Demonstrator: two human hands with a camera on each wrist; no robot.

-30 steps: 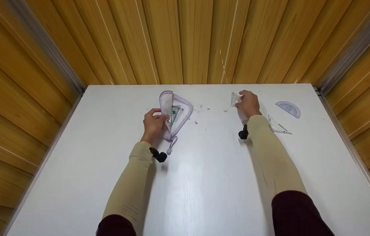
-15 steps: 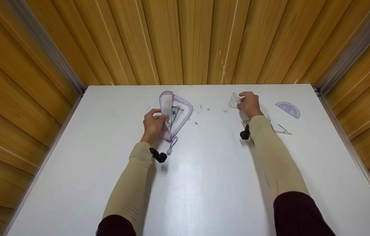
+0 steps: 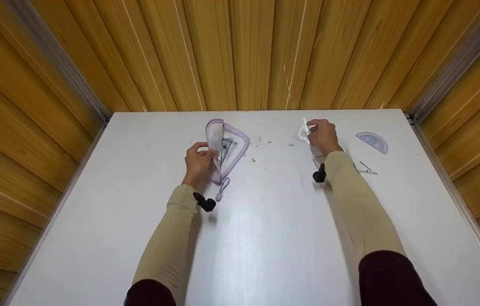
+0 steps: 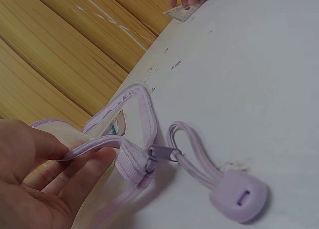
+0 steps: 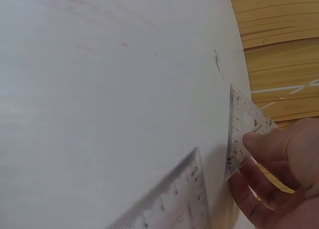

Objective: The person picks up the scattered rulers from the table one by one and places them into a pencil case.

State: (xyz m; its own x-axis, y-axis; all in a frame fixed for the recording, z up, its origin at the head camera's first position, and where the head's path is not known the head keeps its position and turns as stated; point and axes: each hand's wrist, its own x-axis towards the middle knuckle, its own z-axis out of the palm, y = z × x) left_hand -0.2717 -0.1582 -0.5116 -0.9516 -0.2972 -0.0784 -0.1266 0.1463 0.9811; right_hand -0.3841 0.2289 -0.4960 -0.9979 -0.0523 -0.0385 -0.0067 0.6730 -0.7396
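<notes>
My left hand (image 3: pixel 198 161) pinches the zipped edge of a lilac mesh zip pouch (image 4: pixel 142 107), whose mouth gapes. Inside the pouch a greenish set square (image 3: pixel 227 146) shows. From the zip pull a lilac cord loop (image 4: pixel 192 154) hangs down to the table. Over at the right, my right hand (image 3: pixel 324 135) pinches a small clear set square (image 5: pixel 239 124) between thumb and fingers, tilted up at the table's back. A second clear set square (image 3: pixel 365 165) lies partly under my right forearm, its corner large in the right wrist view.
A bluish protractor (image 3: pixel 372 142) lies flat to the right of my right hand. Dark specks mark the white table (image 3: pixel 257 238) between the hands. Wood-patterned panels (image 3: pixel 248 55) stand along the back and both sides.
My right hand has turned the small set square and raised it slightly, shifting a little to the right. The left hand and the pouch have stayed put.
</notes>
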